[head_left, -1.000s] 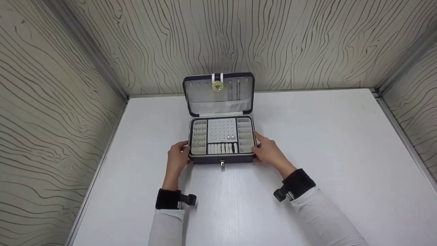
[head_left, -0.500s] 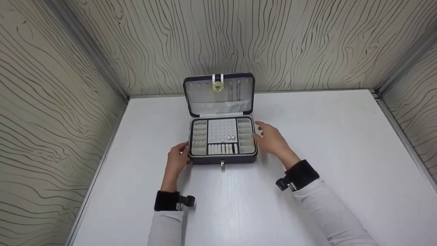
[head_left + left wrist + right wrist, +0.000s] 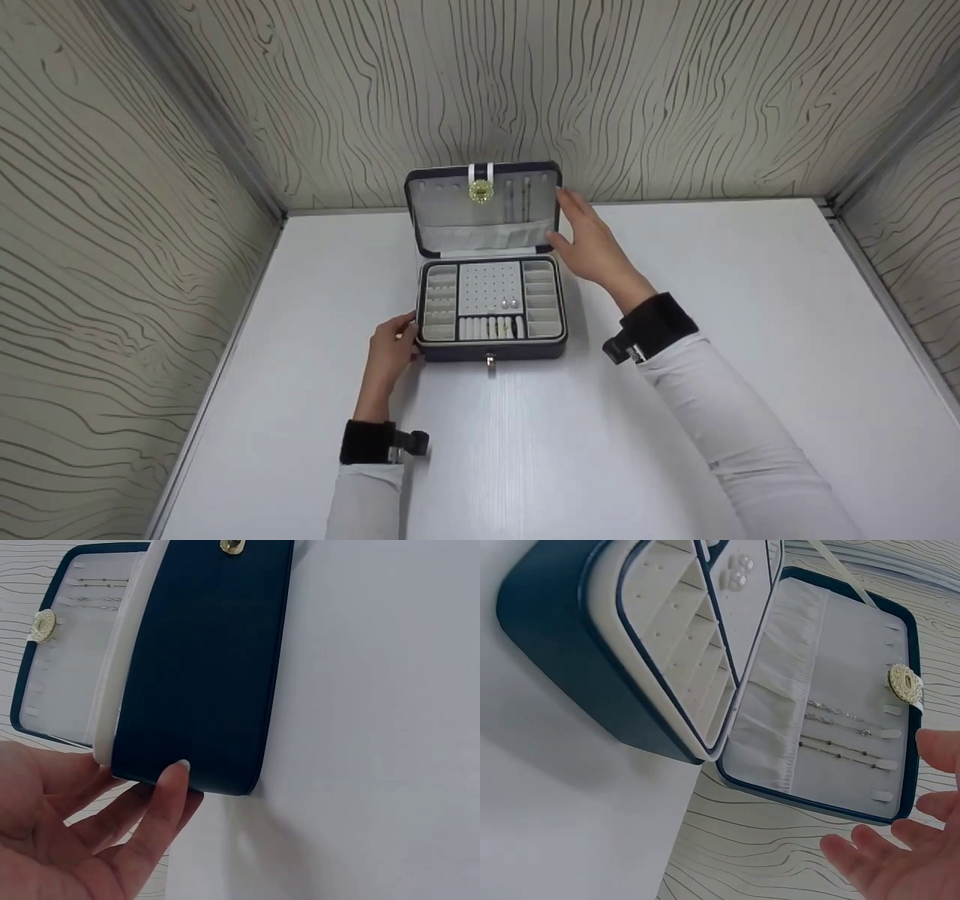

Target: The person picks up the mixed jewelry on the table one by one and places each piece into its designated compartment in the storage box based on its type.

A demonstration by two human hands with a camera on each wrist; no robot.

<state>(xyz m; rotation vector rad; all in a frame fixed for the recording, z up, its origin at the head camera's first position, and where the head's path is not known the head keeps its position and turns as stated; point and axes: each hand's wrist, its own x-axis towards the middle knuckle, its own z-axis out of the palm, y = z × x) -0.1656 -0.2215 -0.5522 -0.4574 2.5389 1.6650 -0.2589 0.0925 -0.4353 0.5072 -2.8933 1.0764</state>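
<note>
A dark blue jewelry box (image 3: 454,351) stands on the white table, its lid (image 3: 450,210) raised. My left hand (image 3: 390,349) holds the box's front left corner, one fingertip pressing the front wall in the left wrist view. Beside the lid's right edge is my right hand (image 3: 598,251), fingers loosely extended and thumb near the hinge end in the head view. Thin chains (image 3: 840,742) hang inside the lid, which carries a gold oval clasp (image 3: 905,684) on its strap. Two pearl earrings (image 3: 740,572) sit on the perforated panel. Several rings (image 3: 504,328) stand in the ring rolls.
Small compartments (image 3: 540,300) line both sides of the tray. A metal latch (image 3: 490,361) projects from the box front. Behind the lid rises a wood-grain patterned wall (image 3: 675,112); the white table (image 3: 712,300) spreads around the box.
My right hand has let go of the box's right side and moved away from me, up to the lid's right edge. The left hand stays at its corner.
</note>
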